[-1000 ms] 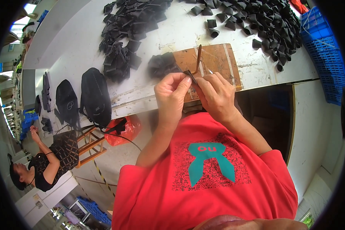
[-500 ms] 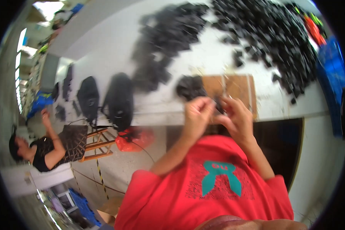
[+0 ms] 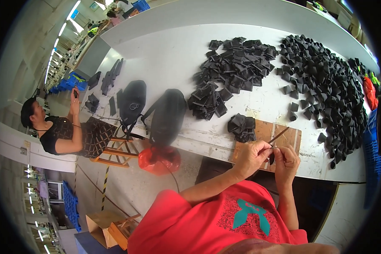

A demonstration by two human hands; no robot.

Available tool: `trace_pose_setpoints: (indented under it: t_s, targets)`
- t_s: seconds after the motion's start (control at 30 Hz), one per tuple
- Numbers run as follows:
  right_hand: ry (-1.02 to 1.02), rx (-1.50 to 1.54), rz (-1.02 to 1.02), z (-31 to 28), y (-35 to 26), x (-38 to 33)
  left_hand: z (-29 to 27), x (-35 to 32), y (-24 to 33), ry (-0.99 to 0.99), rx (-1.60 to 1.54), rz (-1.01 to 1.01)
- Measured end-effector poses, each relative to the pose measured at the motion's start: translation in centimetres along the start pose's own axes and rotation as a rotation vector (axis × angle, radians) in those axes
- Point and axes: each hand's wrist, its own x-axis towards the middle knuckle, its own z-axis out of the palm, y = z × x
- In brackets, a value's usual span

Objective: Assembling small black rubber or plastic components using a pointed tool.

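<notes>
Close together over the front edge of a brown wooden board (image 3: 290,146) are my two hands, fingers pinched. My left hand (image 3: 253,160) grips a thin dark stick-like tool (image 3: 280,134) that slants up toward the far right. Beside it, my right hand (image 3: 287,164) pinches a small black fabric piece (image 3: 271,159), partly hidden by the fingers. A small heap of black folded pieces (image 3: 242,127) lies at the board's left edge. Farther back is a larger heap of flat black pieces (image 3: 241,63).
A wide pile of black fabric loops (image 3: 326,89) covers the table's right side, near a blue crate (image 3: 371,148). Two black bags (image 3: 169,118) lie to the left, above a red plastic bag (image 3: 158,161). Another person (image 3: 59,131) sits at far left, hands raised.
The whole view has shifted, so the table and hands appear farther right and lower. Both hands stay close together over the board. The thin tool now shows clearly between them.
</notes>
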Motion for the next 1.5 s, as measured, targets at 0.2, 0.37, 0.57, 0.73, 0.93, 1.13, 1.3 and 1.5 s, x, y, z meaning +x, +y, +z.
trace_pose_setpoints:
  t_s: [0.2, 0.37, 0.57, 0.73, 0.93, 1.13, 1.3, 1.5]
  targets:
    - [0.063, -0.152, -0.089, 0.2, 0.0, 0.3, 0.4, 0.2, -0.6, -0.013, 0.007, -0.004]
    - [0.045, -0.094, -0.026, 0.1, 1.0, 0.1, -0.3, 0.1, -0.9, -0.064, 0.001, -0.013]
    - [0.041, 0.122, 0.030, 0.5, 0.0, -0.1, 0.4, -0.2, -0.3, 0.076, 0.209, 0.174]
    - [0.053, -0.139, -0.068, 0.3, 0.6, -0.3, 1.3, -0.6, -0.2, 0.130, 0.307, 0.313]
    - [0.104, -0.464, -0.320, 1.9, 1.3, -0.2, 1.9, -0.3, -1.9, 0.382, 0.084, 0.207]
    - [-0.011, 0.309, 0.335, 1.1, 1.5, 0.6, -1.4, 0.7, -0.3, -0.173, -1.142, -0.392]
    - [-0.132, 1.486, 0.768, 0.9, 1.9, 0.6, 0.9, 0.9, -0.3, 0.187, -0.209, 0.004]
    - [-0.088, 0.639, 0.394, -2.2, -1.4, 4.3, -0.7, 4.2, 1.7, -0.214, -1.323, -0.442]
